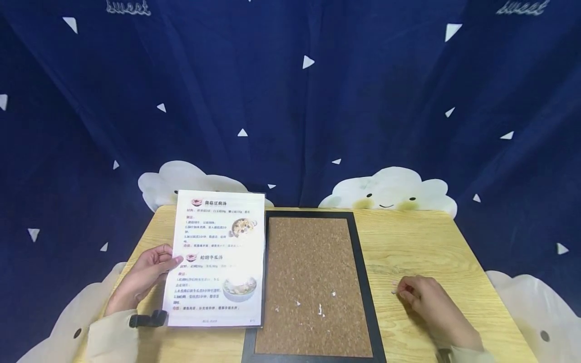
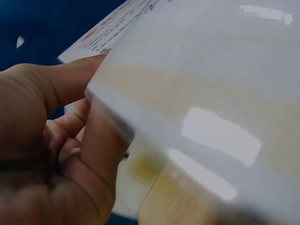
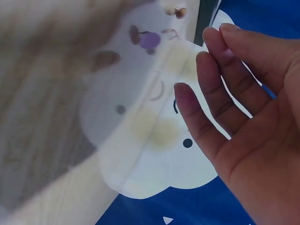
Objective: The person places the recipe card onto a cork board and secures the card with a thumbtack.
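Note:
My left hand point(image 1: 147, 272) grips a glossy printed recipe sheet point(image 1: 213, 282) by its left edge, thumb in front and fingers behind. The sheet is raised above the table's left part and carries text and two pictures of soup bowls. In the left wrist view, the sheet's shiny underside point(image 2: 197, 89) fills much of the picture. Beside the sheet lies a dark-rimmed cork board point(image 1: 313, 272), with several white scraps point(image 1: 320, 309) on its surface. My right hand point(image 1: 424, 300) rests at the table's right, its fingers loosely bent and thumb near the index finger; I see nothing held.
The light wooden table point(image 1: 408, 242) extends on both sides of the board. Behind it hangs a dark blue curtain point(image 1: 290, 101) with white triangles and smiling clouds point(image 1: 390, 189).

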The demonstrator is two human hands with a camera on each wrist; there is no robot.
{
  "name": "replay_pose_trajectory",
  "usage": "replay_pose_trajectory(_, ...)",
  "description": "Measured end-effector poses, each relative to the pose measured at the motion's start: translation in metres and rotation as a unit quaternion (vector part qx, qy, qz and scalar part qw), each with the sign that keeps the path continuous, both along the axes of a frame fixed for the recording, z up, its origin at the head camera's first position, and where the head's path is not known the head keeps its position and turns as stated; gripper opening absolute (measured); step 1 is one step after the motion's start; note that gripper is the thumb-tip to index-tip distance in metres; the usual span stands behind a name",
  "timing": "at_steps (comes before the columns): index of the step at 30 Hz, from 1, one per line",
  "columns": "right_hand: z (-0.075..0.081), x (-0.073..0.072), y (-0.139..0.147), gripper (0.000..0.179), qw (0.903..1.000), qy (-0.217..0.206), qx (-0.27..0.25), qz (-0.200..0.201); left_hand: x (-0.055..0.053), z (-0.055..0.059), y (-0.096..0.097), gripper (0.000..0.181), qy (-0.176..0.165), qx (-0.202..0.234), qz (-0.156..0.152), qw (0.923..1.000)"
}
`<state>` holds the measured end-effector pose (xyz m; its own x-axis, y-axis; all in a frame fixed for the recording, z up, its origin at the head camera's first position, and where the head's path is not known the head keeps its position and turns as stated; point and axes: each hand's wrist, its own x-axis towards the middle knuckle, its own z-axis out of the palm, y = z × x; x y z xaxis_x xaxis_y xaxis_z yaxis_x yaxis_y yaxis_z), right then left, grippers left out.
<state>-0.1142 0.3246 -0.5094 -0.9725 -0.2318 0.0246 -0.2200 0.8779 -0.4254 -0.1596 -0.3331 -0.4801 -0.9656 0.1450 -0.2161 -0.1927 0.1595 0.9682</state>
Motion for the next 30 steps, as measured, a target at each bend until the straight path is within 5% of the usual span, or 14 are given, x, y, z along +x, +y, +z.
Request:
replay_pose_trajectory(7, 0.007, -0.012, -0.005, 0.017, 0.9999, 0.003, -0.013, -0.003, -0.007, -0.002, 0.039, 0.007, -0.004, -0.006, -0.013, 0.9999)
replay_pose_trajectory(13, 0.014, -0.018, -0.011, 0.02, 1.0, 0.005, 0.0, -0.001, -0.011, -0.016, 0.082, 0.015, -0.035, -0.014, -0.039, 0.9985)
replay_pose_trajectory(23, 0.034, -0.039, -0.025, 0.019, 0.9965, 0.068, 0.036, 0.031, -0.02, -0.04, 0.14, 0.015, -0.045, 0.052, -0.097, 0.993)
replay_pose_trajectory(30, 0.05, -0.061, -0.042, 0.015, 0.997, 0.069, 0.018, 0.031, -0.021, -0.04, 0.177, 0.016, -0.066, 0.06, -0.091, 0.9918)
